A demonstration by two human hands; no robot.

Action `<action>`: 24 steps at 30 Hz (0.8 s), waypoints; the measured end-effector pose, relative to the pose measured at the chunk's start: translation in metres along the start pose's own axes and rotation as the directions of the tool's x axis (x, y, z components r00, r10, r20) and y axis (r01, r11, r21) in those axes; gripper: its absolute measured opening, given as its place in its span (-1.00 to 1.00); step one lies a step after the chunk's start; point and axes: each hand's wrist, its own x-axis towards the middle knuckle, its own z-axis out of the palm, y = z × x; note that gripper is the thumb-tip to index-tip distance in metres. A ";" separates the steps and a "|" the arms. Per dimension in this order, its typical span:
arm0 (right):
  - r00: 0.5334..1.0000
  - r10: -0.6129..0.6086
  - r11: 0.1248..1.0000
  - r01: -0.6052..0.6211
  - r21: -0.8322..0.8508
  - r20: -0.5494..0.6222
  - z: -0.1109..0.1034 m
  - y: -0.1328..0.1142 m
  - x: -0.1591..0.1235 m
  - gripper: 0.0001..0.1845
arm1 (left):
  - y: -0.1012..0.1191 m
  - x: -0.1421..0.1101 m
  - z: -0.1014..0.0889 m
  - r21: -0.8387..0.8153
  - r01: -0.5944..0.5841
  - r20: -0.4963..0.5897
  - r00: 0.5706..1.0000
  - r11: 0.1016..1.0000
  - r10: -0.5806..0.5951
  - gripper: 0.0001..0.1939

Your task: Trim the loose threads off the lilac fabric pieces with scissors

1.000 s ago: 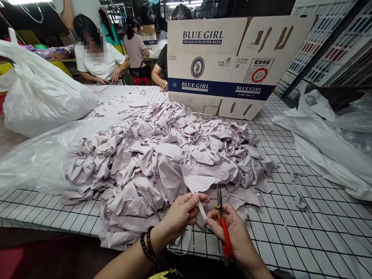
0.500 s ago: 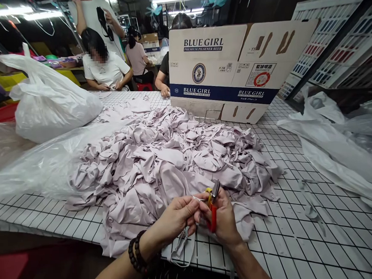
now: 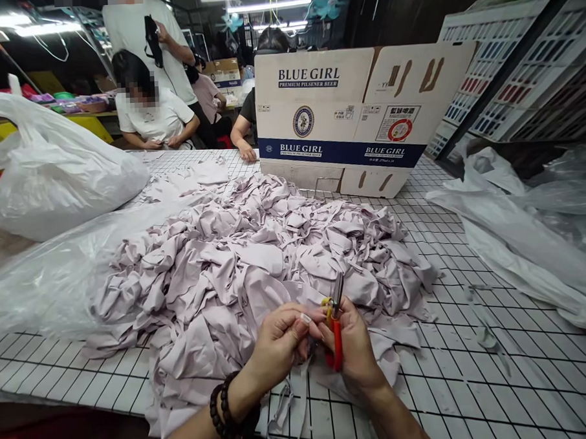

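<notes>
A broad white table with a black grid pattern (image 3: 533, 377) filled the lower part of the view. On its middle was heaped a large, crumpled pile of pale mauve fabric pieces (image 3: 255, 253), its near edge spilling toward the person's forearms. Behind the pile stood a white cardboard box with a navy band (image 3: 297, 103) (the printing read "BLUE GIRL"). To the left bulged a full white plastic bag (image 3: 68, 181); in front of it, a sheet of clear plastic (image 3: 43, 288) lay against the pile's left side. At the right lay a flattened white plastic bag (image 3: 522, 242). Across the table sat a co-worker in a white shirt (image 3: 157, 125), head bent, with a second person in white (image 3: 144, 51) standing behind.

The two hands met just above the near edge of the pile. The left hand (image 3: 279, 336) had its thumb and fingers pinched together on a small strip of white material (image 3: 306, 318), only a bit of which was visible. The right hand (image 3: 354, 343) was closed around a pair of scissors with red and yellow handles (image 3: 336, 344) — its metal blades pointed up and away from the person — and the fingertips nearly met those of the left. A dark beaded bracelet (image 3: 225, 407) circled the left wrist. Below the hands, thin pale straps (image 3: 283, 407) trailed over the table's near edge.
</notes>
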 end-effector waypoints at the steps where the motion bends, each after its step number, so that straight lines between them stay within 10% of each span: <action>1: 1.000 0.004 1.000 -0.004 -0.017 -0.005 -0.004 -0.001 -0.001 -0.51 | -0.002 0.001 -0.001 -0.022 0.006 -0.007 1.000 1.000 -0.007 -0.49; 6: 0.995 -0.066 0.949 0.039 -0.311 -0.075 -0.031 -0.016 -0.017 -0.54 | -0.003 0.005 -0.003 0.089 -0.041 -0.047 0.998 0.995 0.045 -0.49; 10: 0.981 -0.191 0.570 0.101 -0.815 -0.013 -0.041 -0.035 -0.034 -0.58 | 0.003 0.005 -0.002 0.283 -0.130 0.047 0.991 0.950 0.122 -0.53; 14: 0.987 -0.159 0.318 0.080 -0.945 0.030 -0.042 -0.044 -0.036 -0.61 | 0.003 0.004 -0.001 0.340 -0.165 0.151 0.981 0.926 0.119 -0.62; 24: 0.991 -0.129 0.198 0.071 -0.978 0.046 -0.040 -0.045 -0.035 -0.65 | 0.005 0.003 -0.004 0.403 -0.230 0.190 0.968 0.886 0.165 -0.66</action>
